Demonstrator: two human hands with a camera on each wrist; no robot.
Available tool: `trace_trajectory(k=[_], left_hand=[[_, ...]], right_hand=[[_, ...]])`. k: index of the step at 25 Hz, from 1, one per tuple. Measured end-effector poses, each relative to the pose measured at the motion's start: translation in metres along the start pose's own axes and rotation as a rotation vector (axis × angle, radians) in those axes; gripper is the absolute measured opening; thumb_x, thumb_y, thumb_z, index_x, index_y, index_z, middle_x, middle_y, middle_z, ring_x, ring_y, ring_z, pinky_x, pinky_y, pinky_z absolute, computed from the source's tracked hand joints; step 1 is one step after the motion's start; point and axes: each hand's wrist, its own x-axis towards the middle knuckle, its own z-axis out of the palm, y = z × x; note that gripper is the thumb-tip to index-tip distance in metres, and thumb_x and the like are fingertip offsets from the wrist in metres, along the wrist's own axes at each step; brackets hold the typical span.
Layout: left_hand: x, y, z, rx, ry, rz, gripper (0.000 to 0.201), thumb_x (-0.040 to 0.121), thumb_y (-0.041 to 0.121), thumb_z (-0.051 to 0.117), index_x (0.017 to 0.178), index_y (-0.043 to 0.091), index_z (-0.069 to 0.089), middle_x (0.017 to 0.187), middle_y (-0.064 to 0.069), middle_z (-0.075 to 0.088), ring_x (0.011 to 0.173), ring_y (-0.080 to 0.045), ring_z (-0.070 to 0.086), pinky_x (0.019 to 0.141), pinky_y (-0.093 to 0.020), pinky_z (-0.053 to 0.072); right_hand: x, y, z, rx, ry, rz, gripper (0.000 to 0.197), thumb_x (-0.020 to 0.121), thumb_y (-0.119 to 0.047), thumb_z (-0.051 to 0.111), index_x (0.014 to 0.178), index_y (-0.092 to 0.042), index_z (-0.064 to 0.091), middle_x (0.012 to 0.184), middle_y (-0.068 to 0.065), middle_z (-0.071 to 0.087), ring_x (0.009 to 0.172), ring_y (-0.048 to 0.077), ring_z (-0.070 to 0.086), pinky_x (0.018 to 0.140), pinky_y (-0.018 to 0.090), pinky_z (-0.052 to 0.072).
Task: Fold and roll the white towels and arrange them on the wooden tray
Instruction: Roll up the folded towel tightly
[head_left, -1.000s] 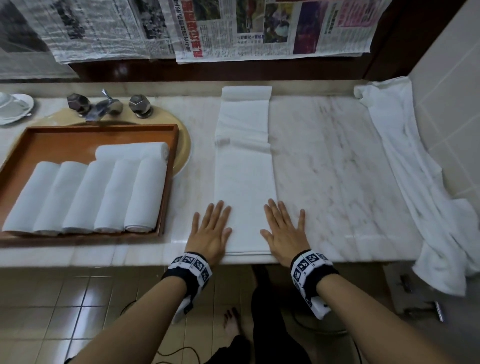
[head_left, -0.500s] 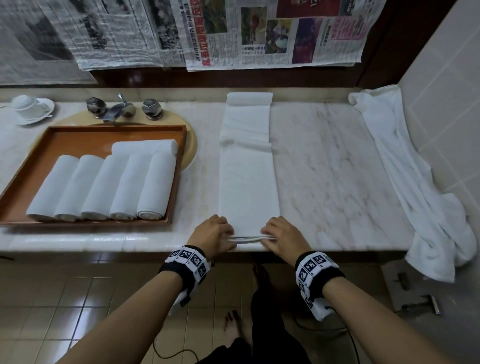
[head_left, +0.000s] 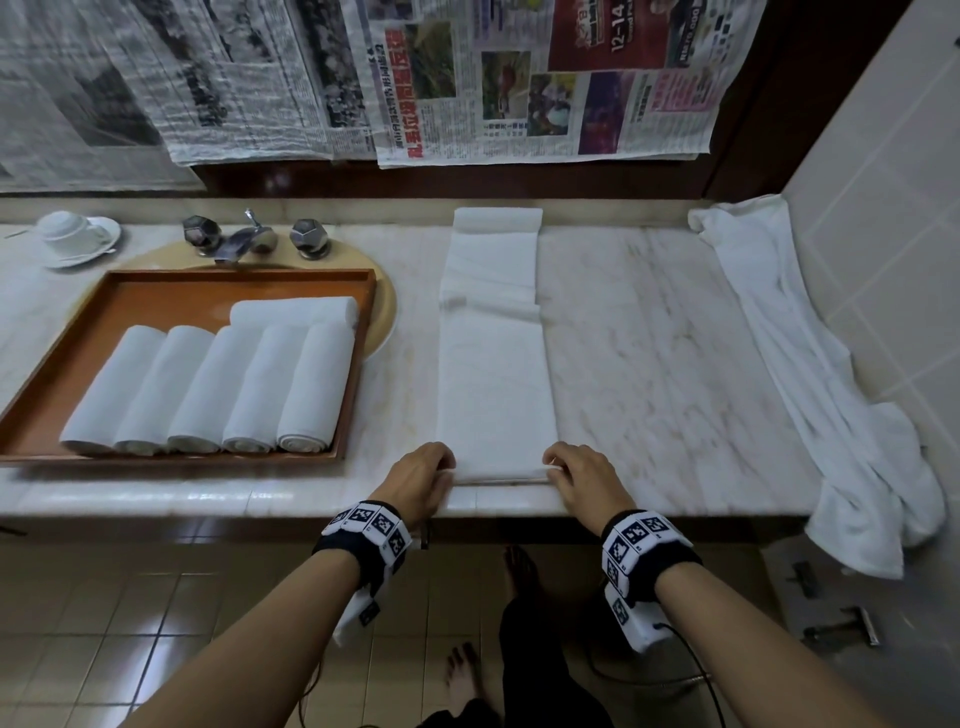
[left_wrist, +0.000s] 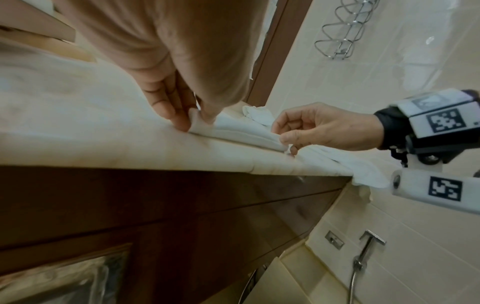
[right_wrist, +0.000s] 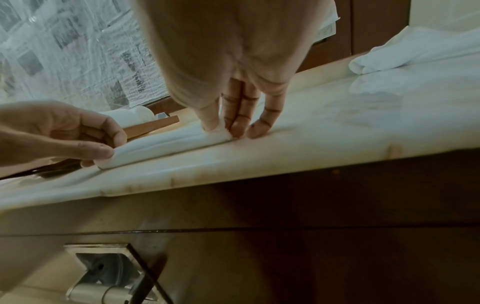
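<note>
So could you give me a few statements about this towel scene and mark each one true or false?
1. Both hands pinch the near end of the folded towel: the left hand at its left corner, the right hand at its right corner. True.
2. The wooden tray holds three rolled towels. False: six rolled towels are there, five side by side and one lying across behind them.
3. Another white towel lies unfolded along the wall on the right. True.
4. The tray sits on the floor. False: it rests on the marble counter, in front of the tap.
5. Newspaper sheets hang above the counter. True.
</note>
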Motion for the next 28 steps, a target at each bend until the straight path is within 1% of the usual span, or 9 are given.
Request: trace_trajectory(k=[4,7,10,13,15,17,20,25,28], left_hand=[[0.006,-0.002,-0.002,-0.014,0.005,-0.031,0.004,0.088,0.008,0.058,0.089,0.011,0.061,0.087,0.001,0.057,0.075,-0.019,0.053,0.071,-0.029,0.044],[0.011,0.002,-0.005,0.013,-0.007,-0.081,0.007,0.089,0.010,0.060,0.091,0.009,0.067,0.092,-0.002,0.061,0.080,-0.020,0.057,0.075,-0.027,0.046],[0.017,0.011,-0.007,0.116,-0.005,-0.098,0.012,0.091,0.014,0.059,0.095,0.010,0.070,0.097,-0.004,0.061,0.085,-0.023,0.059,0.076,-0.030,0.047],[0.017,0.023,-0.002,0.235,-0.033,-0.051,0.020,0.094,0.013,0.052,0.097,0.009,0.071,0.099,-0.006,0.061,0.086,-0.027,0.060,0.075,-0.034,0.049],[0.013,0.028,0.003,0.286,-0.046,-0.052,0.023,0.094,0.014,0.049,0.099,0.008,0.071,0.101,-0.006,0.062,0.089,-0.027,0.060,0.076,-0.034,0.049],[0.009,0.028,0.006,0.300,-0.033,-0.061,0.024,0.092,0.020,0.051,0.098,0.009,0.071,0.101,-0.004,0.061,0.092,-0.023,0.058,0.076,-0.030,0.046],[0.007,0.026,0.005,0.325,-0.060,-0.048,0.026,0.092,0.029,0.052,0.095,0.010,0.070,0.103,-0.002,0.061,0.097,-0.019,0.055,0.076,-0.028,0.042],[0.015,0.028,-0.001,0.471,-0.101,-0.038,0.023,0.092,0.022,0.051,0.106,0.014,0.067,0.108,0.000,0.062,0.105,-0.020,0.050,0.075,-0.029,0.044],[0.018,0.030,-0.003,0.591,-0.104,-0.034,0.025,0.089,0.025,0.050,0.106,0.019,0.067,0.104,0.004,0.064,0.106,-0.021,0.048,0.068,-0.029,0.033]], right_hand=[[0.003,-0.004,-0.001,-0.025,-0.011,0.061,0.008,0.093,-0.012,0.054,0.095,-0.013,0.062,0.086,0.001,0.065,0.085,0.018,0.052,0.073,0.028,0.039],[0.005,-0.004,0.002,-0.020,0.016,0.098,0.011,0.092,-0.012,0.056,0.092,-0.010,0.066,0.086,0.003,0.064,0.087,0.020,0.055,0.074,0.029,0.041],[0.007,-0.006,0.005,-0.067,0.037,0.145,0.012,0.092,-0.012,0.057,0.089,-0.010,0.067,0.093,0.002,0.059,0.095,0.019,0.051,0.074,0.030,0.044],[0.008,-0.011,0.011,-0.138,0.111,0.038,0.010,0.084,0.000,0.064,0.081,-0.009,0.067,0.091,0.003,0.056,0.092,0.021,0.052,0.064,0.033,0.048],[0.004,-0.013,0.017,-0.100,0.131,-0.044,0.016,0.075,0.008,0.069,0.072,-0.008,0.068,0.083,0.003,0.059,0.081,0.022,0.058,0.062,0.033,0.051],[-0.003,-0.014,0.019,-0.093,0.148,-0.087,0.013,0.069,0.002,0.075,0.070,-0.009,0.067,0.078,0.001,0.060,0.074,0.019,0.059,0.060,0.027,0.051],[-0.007,-0.012,0.019,-0.096,0.124,-0.100,0.016,0.067,-0.010,0.078,0.075,-0.012,0.065,0.079,-0.001,0.059,0.076,0.017,0.056,0.059,0.025,0.049],[0.005,-0.012,0.014,-0.147,0.073,-0.134,0.020,0.061,0.002,0.076,0.072,-0.009,0.065,0.074,0.002,0.061,0.075,0.024,0.061,0.050,0.029,0.050],[0.008,-0.011,0.011,-0.138,0.076,-0.088,0.013,0.068,0.000,0.071,0.079,-0.008,0.071,0.079,0.003,0.066,0.082,0.025,0.060,0.060,0.033,0.052]])
